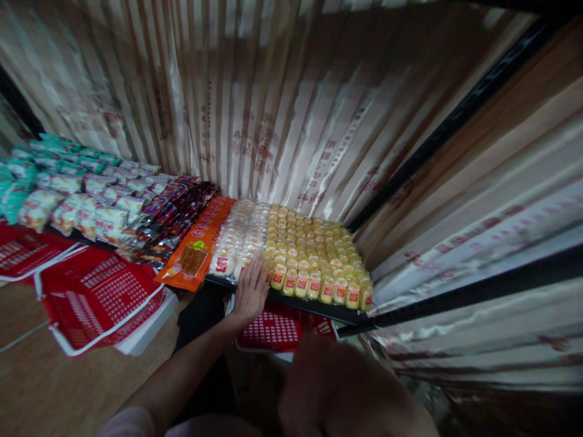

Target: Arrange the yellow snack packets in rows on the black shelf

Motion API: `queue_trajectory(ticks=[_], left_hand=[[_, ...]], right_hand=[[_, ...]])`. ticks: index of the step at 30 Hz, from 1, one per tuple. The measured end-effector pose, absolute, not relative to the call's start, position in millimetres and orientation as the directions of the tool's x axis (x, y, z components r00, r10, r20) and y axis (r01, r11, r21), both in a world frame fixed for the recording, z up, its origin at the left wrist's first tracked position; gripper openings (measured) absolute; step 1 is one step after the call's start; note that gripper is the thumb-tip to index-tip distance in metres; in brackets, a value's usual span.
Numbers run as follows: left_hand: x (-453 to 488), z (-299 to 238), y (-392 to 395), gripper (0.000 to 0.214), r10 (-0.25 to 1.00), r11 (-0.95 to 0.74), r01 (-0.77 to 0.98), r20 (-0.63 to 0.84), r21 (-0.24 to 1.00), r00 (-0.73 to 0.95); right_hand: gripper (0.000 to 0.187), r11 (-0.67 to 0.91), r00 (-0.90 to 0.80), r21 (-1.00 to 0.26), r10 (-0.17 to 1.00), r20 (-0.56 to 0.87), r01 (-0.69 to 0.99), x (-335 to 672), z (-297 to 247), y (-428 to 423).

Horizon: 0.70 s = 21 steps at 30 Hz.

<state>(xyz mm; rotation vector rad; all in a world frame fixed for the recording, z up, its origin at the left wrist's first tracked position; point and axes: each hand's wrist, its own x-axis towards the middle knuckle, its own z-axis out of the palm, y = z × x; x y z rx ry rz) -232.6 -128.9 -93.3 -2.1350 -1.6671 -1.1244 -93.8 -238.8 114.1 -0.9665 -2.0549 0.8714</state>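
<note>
My left hand (252,290) lies with its fingers stretched out at the front edge of the shelf (314,306). The fingertips rest against the front row, where white wrapped snacks (241,227) meet yellow wrapped snack packs (314,249). The yellow packs stand in tight rows and carry red and white labels. Low in the view, close to the camera, my right hand (346,382) is smeared by motion, so its fingers cannot be made out. Left of the white snacks lies a flat orange bag (195,252).
Dark shiny packets (175,212), white snack bags (107,221) and green bags (18,182) fill the shelf's left part. Red baskets (98,297) stand below, one red basket (273,328) under my hand. Stacked long cartons (255,109) rise behind. A black post (437,127) slants on the right.
</note>
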Motion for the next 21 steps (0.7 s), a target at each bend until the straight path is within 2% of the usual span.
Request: queue_trajectory(ticks=[3, 5, 8, 11, 16, 21], left_hand=[[-222, -93, -124, 0.054, 0.744, -0.321, 0.908, 0.665, 0.270, 0.065], [-216, -93, -120, 0.056, 0.741, -0.337, 0.905, 0.666, 0.259, 0.085], [-212, -92, -116, 0.058, 0.742, -0.365, 0.898, 0.659, 0.244, 0.123], [-212, -90, -112, 0.054, 0.742, -0.382, 0.892, 0.656, 0.242, 0.139], [-206, -92, -106, 0.048, 0.725, -0.367, 0.890, 0.683, 0.273, 0.090], [-199, -92, -105, 0.044, 0.713, -0.323, 0.888, 0.701, 0.328, 0.000]], right_hand=[[0.040, 0.513, -0.391, -0.687, 0.853, 0.345, 0.514, -117, 98, -182], [0.048, 0.539, -0.414, -0.535, 0.842, 0.345, 0.650, -123, 76, -140], [0.054, 0.508, -0.445, -0.322, 0.859, 0.252, 0.799, -118, 40, -92], [0.054, 0.492, -0.466, -0.193, 0.869, 0.166, 0.849, -113, 19, -67], [0.054, 0.490, -0.484, -0.137, 0.872, 0.078, 0.861, -119, 13, -45], [0.055, 0.475, -0.479, -0.183, 0.877, 0.026, 0.860, -124, 15, -29]])
